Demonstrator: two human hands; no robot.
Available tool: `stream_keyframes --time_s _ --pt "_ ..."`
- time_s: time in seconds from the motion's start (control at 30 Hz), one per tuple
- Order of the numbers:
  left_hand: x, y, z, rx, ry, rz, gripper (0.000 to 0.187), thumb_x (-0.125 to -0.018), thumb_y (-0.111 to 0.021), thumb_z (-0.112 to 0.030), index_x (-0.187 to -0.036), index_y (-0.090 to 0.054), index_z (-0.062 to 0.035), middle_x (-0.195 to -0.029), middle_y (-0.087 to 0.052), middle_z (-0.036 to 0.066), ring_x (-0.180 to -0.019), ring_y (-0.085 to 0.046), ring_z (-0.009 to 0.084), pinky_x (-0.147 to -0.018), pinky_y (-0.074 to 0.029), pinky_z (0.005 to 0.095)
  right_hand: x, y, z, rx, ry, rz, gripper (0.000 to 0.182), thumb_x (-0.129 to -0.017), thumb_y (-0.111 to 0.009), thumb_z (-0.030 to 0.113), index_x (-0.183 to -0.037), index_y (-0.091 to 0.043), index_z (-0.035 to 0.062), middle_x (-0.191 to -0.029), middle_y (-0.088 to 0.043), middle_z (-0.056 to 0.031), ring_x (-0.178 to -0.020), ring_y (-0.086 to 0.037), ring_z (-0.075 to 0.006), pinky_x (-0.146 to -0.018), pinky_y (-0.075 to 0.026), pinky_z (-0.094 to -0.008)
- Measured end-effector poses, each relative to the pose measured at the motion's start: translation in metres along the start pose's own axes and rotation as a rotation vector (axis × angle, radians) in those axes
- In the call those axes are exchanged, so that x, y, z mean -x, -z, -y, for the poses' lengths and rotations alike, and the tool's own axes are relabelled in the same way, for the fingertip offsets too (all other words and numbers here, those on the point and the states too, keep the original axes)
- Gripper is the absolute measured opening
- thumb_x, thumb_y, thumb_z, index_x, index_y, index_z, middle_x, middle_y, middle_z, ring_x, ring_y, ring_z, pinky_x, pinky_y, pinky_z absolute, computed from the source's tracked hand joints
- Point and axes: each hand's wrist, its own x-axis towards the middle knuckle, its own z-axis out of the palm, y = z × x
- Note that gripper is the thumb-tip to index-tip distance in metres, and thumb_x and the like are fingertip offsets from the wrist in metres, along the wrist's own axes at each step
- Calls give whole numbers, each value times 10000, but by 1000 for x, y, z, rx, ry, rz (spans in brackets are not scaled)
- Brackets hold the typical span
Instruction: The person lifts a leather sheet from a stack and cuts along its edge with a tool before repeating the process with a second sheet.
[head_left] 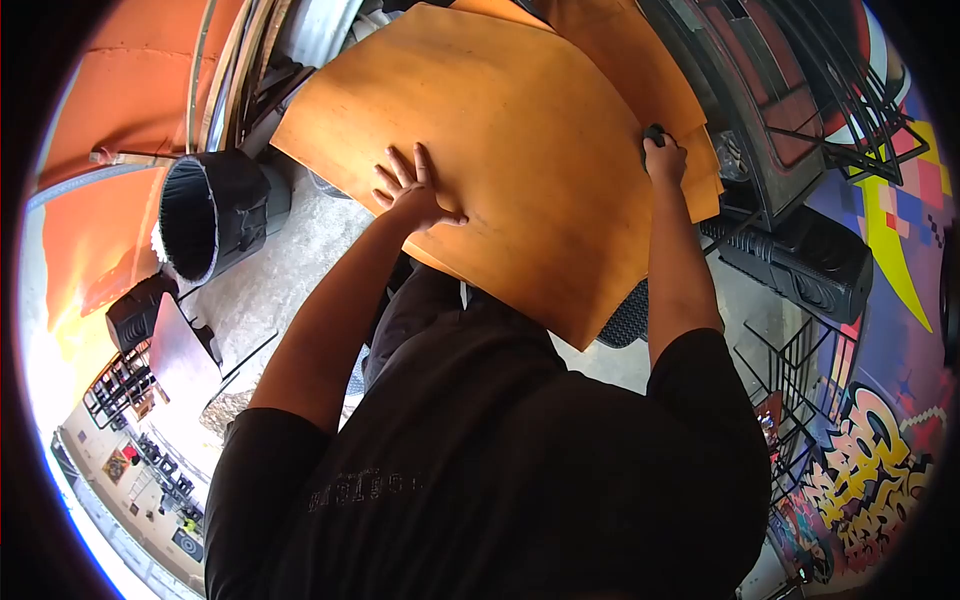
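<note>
A large orange-tan sheet (pixel 520 130) lies in front of my body, with more sheets of the same colour (pixel 640 60) under and behind it. My left hand (pixel 412 195) rests on the sheet near its left edge, palm down and fingers spread, holding nothing. Near the sheet's right edge, my right hand (pixel 664 158) is closed around a small dark object (pixel 654 135). What that object is, I cannot make out; it touches or sits just above the sheet.
At the left stands a black cylindrical bin (pixel 215 215) on the grey floor (pixel 290 250). Black metal frames (pixel 785 385) and a black ribbed case (pixel 800 262) are at the right, beside a graffiti-painted wall (pixel 870 470). Wooden strips (pixel 235 75) lean at the upper left.
</note>
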Motion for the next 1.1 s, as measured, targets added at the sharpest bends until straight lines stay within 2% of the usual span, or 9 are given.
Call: stream_keyframes --time_s 0.1,0.13,0.23,0.5,0.7,0.77,0.87,0.93,1.1 --pt "-5 -3 -12 24 -14 -7 1676 -541 -947 -622 -1589 289 -195 -1569 377 346 -1456 226 640 -1132 -125 768 3 7 -4 70 25 -180 629 -925 -624 552 -1487 -537 283 -1444 -471 -204 -1254 -512 -485 -1027 -491 -590" --pt "-5 1 -8 18 -8 -15 1676 -541 -947 -622 -1589 289 -195 -1569 377 346 -1456 226 640 -1132 -125 768 7 0 1 59 28 -177 629 -925 -624 552 -1487 -537 283 -1444 -471 -204 -1254 -512 -485 -1027 -491 -590" --pt "-2 1 -3 13 1 -9 1680 -543 -944 -632 -1582 303 -197 -1560 398 338 -1452 236 639 -1128 -120 772 38 -10 -4 35 168 -358 550 -893 -682 474 -1394 -623 254 -1400 -492 -215 -1193 -532 -494 -942 -534 -584" --pt "-2 -2 0 22 -27 -34 1660 -567 -930 -649 -1575 318 -222 -1561 426 301 -1460 245 621 -1129 -107 776 143 -49 -13 39 317 -507 479 -834 -744 352 -1282 -677 199 -1367 -495 -233 -1082 -555 -480 -870 -554 -562" --pt "3 -2 -2 -3 -37 -49 1641 -580 -918 -662 -1584 303 -219 -1579 405 291 -1473 245 599 -1139 -91 777 234 -81 -47 -84 361 -515 466 -818 -770 268 -1261 -673 161 -1355 -490 -251 -1076 -544 -491 -894 -532 -563" --pt "0 -6 1 8 -30 -57 1627 -596 -921 -648 -1583 303 -229 -1574 427 267 -1469 262 594 -1129 -107 786 265 -90 -66 -111 464 -454 507 -789 -802 264 -1268 -666 171 -1373 -477 -244 -1129 -527 -484 -911 -530 -570" --pt "-3 -11 5 17 -51 -83 1622 -599 -918 -656 -1588 294 -225 -1584 421 255 -1470 268 588 -1129 -110 787 314 -113 -99 -192 507 -359 535 -758 -821 249 -1262 -668 161 -1366 -482 -254 -1150 -519 -495 -959 -500 -563" --pt "-5 -12 6 16 -68 -94 1620 -600 -916 -660 -1590 290 -223 -1588 417 249 -1470 270 586 -1129 -111 788 341 -133 -125 -173 545 -370 543 -748 -827 251 -1260 -671 161 -1364 -485 -251 -1158 -519 -492 -968 -494 -559" --pt "-1 -11 4 8 -60 -117 1616 -599 -912 -671 -1595 278 -220 -1600 402 242 -1480 252 579 -1129 -115 792 370 -138 -155 -172 606 -299 539 -733 -831 256 -1241 -681 155 -1342 -504 -248 -1173 -520 -484 -979 -490 -548"
